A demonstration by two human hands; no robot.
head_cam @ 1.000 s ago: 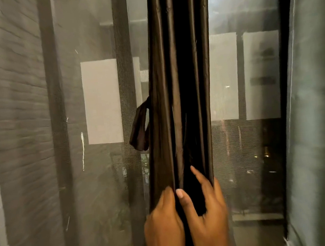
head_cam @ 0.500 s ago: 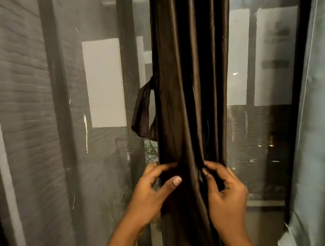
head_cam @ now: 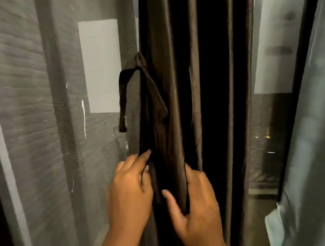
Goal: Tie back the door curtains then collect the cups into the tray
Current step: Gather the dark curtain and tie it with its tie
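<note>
**Both hands on the gathered dark curtain**

The left hand (head_cam: 131, 188) pinches a narrow dark brown fabric tie strap (head_cam: 143, 112) between thumb and fingers, at the left edge of the curtain. Just beside it, the right hand (head_cam: 196, 203) curls around a fold of the dark brown satin curtain (head_cam: 199, 79), thumb in front and fingers tucked behind the pleat (the fingertips are hidden by cloth). The curtain hangs bunched in vertical pleats directly above both hands. Above the left hand, the strap rises to a knot-like point on the curtain's edge, and one loose end droops to the left. Farther left of that hand is a grey mesh screen (head_cam: 36, 116). Well to the right of the right hand hangs a pale blue-grey curtain (head_cam: 320, 146).
</note>
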